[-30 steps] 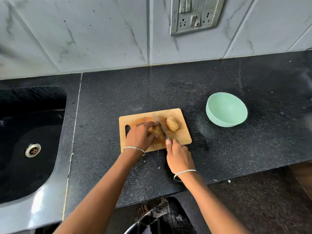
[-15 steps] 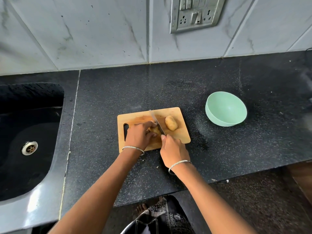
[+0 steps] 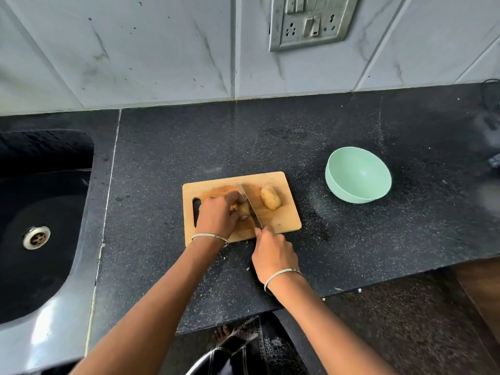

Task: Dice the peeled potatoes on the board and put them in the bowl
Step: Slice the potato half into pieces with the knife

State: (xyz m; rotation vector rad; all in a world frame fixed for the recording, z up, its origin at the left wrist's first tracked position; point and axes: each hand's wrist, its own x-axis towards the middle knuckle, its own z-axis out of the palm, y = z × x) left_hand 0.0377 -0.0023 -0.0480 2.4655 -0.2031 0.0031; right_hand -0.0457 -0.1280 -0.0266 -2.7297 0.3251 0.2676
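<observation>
lying on the wooden board (image 3: 286, 221), one peeled potato (image 3: 244, 207) is mostly hidden under the left hand (image 3: 217, 216), whose curled fingers hold it down; only a small pale part shows beside the knife (image 3: 250, 205). whether it is cut through cannot be told. the blade lies against its right side, running from the far part of the board toward the near edge. the right hand (image 3: 273, 255) is wrapped round the handle, which is fully covered. a second potato (image 3: 270, 197) lies whole just right of the blade. the mint green bowl (image 3: 358, 174) stands on the table (image 3: 405, 239), well right of the board. the table is dark speckled stone; a black sink (image 3: 67, 307) with a metal drain (image 3: 36, 237) sits at its left, cut off by the frame. grey marbled tiles (image 3: 135, 50) back it, with a metal switch plate (image 3: 311, 21) cut off at the top.
</observation>
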